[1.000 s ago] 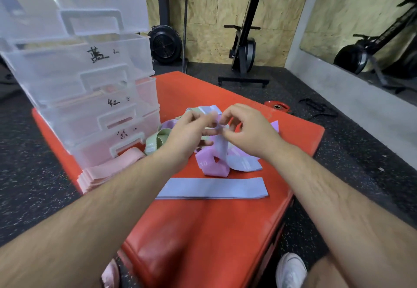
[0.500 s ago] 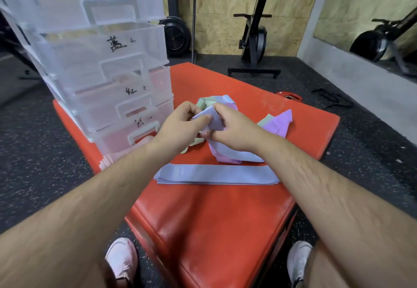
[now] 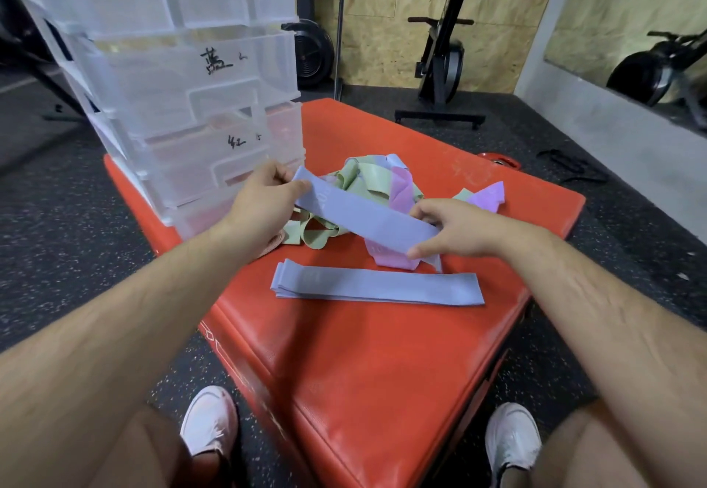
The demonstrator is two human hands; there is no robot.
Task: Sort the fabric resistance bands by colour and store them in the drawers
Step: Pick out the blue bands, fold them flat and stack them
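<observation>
Holding: we keep one blue band (image 3: 363, 216) flat between two hands, above the tangled heap on the red padded block (image 3: 382, 372)
Left hand: the left hand (image 3: 264, 200) pinches the band's far-left end, thumb on top and fingers curled beneath, just in front of the drawer unit (image 3: 183, 105)
Right hand: the right hand (image 3: 451, 231) grips the other end, fingers curled over the top edge and thumb under the lower edge
Handling: we judge the band light, soft and limp, with some stretch, neither fragile nor slippery; held by one end it would droop and fold, so the two short ends are the places to take it, and a band in the heap is better lifted by a free loop than dragged
Blue count: one in our hands, plus a blue stack (image 3: 377, 286) lying flat nearer us, its layers too thin to count
Green count: the green bands (image 3: 363, 177) are knotted together, at least two, the exact number unclear
Lilac count: the lilac bands (image 3: 401, 185) show as two patches, one in the heap and one at its far right
Pink count: a pink pile (image 3: 273, 244) peeps out under our left wrist, number hidden
Drawers: four fronts in view; the second drawer (image 3: 191, 78), marked by hand with the character for blue, looks to us the right home
</observation>
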